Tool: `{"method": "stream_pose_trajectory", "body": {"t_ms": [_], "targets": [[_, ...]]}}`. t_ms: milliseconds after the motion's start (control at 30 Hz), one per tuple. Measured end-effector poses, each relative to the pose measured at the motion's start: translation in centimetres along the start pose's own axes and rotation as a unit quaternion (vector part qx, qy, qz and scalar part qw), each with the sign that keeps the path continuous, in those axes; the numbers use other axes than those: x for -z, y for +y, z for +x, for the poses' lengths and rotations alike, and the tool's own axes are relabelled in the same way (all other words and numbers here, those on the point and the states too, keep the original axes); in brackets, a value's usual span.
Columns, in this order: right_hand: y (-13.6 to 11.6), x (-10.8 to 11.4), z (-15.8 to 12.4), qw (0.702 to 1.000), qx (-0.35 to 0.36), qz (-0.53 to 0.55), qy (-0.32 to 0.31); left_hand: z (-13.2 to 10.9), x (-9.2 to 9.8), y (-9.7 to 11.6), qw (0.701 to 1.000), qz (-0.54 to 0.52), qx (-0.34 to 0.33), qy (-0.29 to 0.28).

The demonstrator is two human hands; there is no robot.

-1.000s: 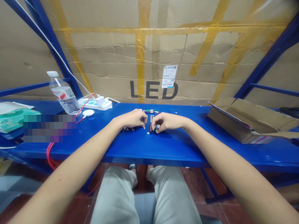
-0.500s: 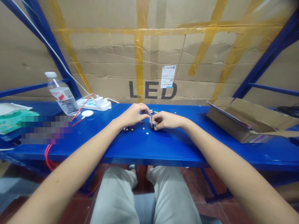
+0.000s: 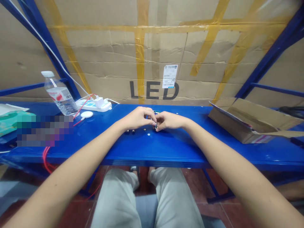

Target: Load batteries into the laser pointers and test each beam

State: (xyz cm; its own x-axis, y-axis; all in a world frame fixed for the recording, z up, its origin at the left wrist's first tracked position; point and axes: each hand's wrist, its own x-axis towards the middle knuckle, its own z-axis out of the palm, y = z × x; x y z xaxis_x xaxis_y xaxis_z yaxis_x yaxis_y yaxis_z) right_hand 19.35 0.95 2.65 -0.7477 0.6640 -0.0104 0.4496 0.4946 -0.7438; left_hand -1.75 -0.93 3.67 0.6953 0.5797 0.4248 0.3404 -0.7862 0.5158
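My right hand point(image 3: 165, 121) is closed around a small dark tube with a shiny end point(image 3: 156, 126), held just above the blue table. My left hand point(image 3: 140, 117) is pinched, its fingertips meeting the top of that tube; whatever small piece lies between them is hidden. Beneath the left hand, dark tubes with shiny ends point(image 3: 130, 131) lie on the table, partly covered by the palm. Two small, pale round discs, one silvery point(image 3: 144, 129) and one whitish point(image 3: 148, 134), lie in front of the hands. Behind the fingers a shiny greenish thing point(image 3: 156, 112) shows in part.
The blue table point(image 3: 156, 150) backs onto a large taped carton point(image 3: 104, 63) marked LED. At left are a water bottle point(image 3: 60, 98), a power strip point(image 3: 102, 106), a round white pad point(image 3: 86, 114) and red cable point(image 3: 46, 158). An open cardboard box point(image 3: 235, 126) sits at right.
My left hand has moved slightly right and down, from beside a row of small silvery pieces to the tube in my right hand. The view has shifted slightly.
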Motion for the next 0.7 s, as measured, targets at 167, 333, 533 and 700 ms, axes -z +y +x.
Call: {"method": "stream_pose_trajectory", "body": {"t_ms": [167, 333, 533, 700], "targets": [[0.0, 0.1, 0.0, 1.000, 0.006, -0.017, -0.005, -0.2, 0.4, 0.3, 0.999, 0.015, -0.015, -0.039], [0.1, 0.2, -0.1, 1.000, 0.007, -0.012, 0.001, -0.3, 0.6, 0.6, 0.999, 0.033, -0.014, -0.011], [0.0, 0.3, -0.1, 1.000, 0.009, -0.016, -0.001, -0.7, 1.9, -0.2, 0.989, 0.098, 0.062, -0.091], [0.1, 0.3, -0.1, 1.000, 0.010, 0.005, -0.013, -1.0, 1.9, -1.6, 0.973, 0.105, 0.102, -0.180]]}}
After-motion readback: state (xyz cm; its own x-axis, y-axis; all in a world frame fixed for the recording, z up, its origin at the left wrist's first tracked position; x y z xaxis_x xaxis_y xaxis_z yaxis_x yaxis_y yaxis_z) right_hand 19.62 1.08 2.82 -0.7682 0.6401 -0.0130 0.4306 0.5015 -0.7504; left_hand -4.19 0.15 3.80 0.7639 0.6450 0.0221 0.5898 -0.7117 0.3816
